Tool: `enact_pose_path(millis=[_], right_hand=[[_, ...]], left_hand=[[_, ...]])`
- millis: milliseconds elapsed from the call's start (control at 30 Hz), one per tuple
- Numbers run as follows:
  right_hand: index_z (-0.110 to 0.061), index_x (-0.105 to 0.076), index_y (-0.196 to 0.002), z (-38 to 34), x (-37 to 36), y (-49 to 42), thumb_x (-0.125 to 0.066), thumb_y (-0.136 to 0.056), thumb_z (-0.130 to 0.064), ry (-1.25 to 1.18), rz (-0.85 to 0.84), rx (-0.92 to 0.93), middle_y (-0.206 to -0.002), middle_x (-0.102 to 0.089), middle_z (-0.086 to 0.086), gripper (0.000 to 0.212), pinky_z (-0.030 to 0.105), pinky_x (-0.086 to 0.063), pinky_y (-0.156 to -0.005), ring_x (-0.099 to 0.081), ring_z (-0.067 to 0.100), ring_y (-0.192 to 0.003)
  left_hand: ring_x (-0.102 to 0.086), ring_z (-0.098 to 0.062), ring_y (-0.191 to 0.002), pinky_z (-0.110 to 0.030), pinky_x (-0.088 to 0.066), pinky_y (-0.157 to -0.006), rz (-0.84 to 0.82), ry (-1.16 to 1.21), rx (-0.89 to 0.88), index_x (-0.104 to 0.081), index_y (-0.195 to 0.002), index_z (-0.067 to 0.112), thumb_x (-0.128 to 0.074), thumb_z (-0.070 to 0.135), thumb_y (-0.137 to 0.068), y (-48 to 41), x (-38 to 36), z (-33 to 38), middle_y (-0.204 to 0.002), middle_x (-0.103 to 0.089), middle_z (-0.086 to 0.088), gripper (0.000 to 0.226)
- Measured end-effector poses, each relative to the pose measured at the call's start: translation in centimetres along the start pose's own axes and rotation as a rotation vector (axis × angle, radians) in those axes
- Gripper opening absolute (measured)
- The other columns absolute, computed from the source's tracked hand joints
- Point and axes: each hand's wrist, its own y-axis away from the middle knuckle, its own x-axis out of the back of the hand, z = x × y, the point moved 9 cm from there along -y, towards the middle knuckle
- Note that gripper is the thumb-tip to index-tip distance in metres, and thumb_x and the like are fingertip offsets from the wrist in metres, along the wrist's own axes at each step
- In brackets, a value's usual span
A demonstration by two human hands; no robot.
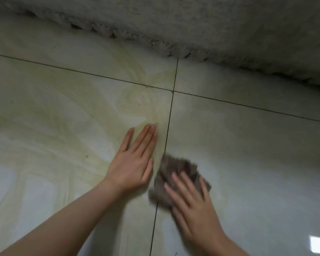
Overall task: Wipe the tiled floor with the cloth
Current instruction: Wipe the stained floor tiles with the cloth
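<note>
L hand (132, 164): flat on tiled floor (248, 145), fingers straight & together, palm down, holds nothing; just left of the grout line (167, 132).
R hand (190, 202): fingers spread & straight, pressing down on cloth (175, 170); blurred.
Cloth: brown-grey, crumpled, lying on floor across the grout line, just right of L hand, partly under R fingers.
Floor: glossy pale tiles w/ yellowish swirls, dark grout lines crossing above hands.
Wall (211, 24): rough grey, ragged lower edge, along top.
</note>
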Motion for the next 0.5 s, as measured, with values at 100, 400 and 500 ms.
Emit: enact_pose_path(millis=[100,400,500], right_hand=[[-0.030,-0.044,-0.144,-1.7,-1.5,2.8,-0.040,-0.098,-0.040,0.052,-0.170,0.251,-0.155,-0.034,-0.002,0.047,0.050,-0.020,-0.115,-0.031,0.020,-0.144],[-0.026,-0.021,-0.153,12.2,5.0,-14.6,-0.029,-0.104,-0.032,-0.069,0.051,-0.436,-0.163,-0.010,-0.003,0.050,0.042,0.003,-0.119,-0.004,0.016,-0.150],[-0.024,-0.024,-0.153,8.8,4.1,-10.7,-0.030,-0.102,-0.030,-0.056,0.084,-0.461,-0.162,-0.015,0.000,0.051,0.047,-0.005,-0.119,-0.009,0.019,-0.149]], left_hand=[[-0.007,-0.025,-0.149,-0.053,-0.014,-0.118,-0.012,-0.015,-0.002,-0.018,-0.151,0.001,-0.022,0.033,-0.094,0.1,0.0,0.0,-0.160,-0.010,-0.014,0.065],[-0.002,-0.022,-0.150,-0.052,-0.012,-0.119,-0.060,-0.067,-0.004,-0.015,-0.151,0.002,-0.019,0.034,-0.095,0.1,-0.4,-0.1,-0.161,-0.006,-0.012,0.065],[0.003,-0.019,-0.149,-0.050,-0.005,-0.120,-0.067,-0.042,0.009,-0.011,-0.152,0.004,-0.016,0.035,-0.095,0.1,-0.1,0.0,-0.161,0.000,-0.009,0.065]])
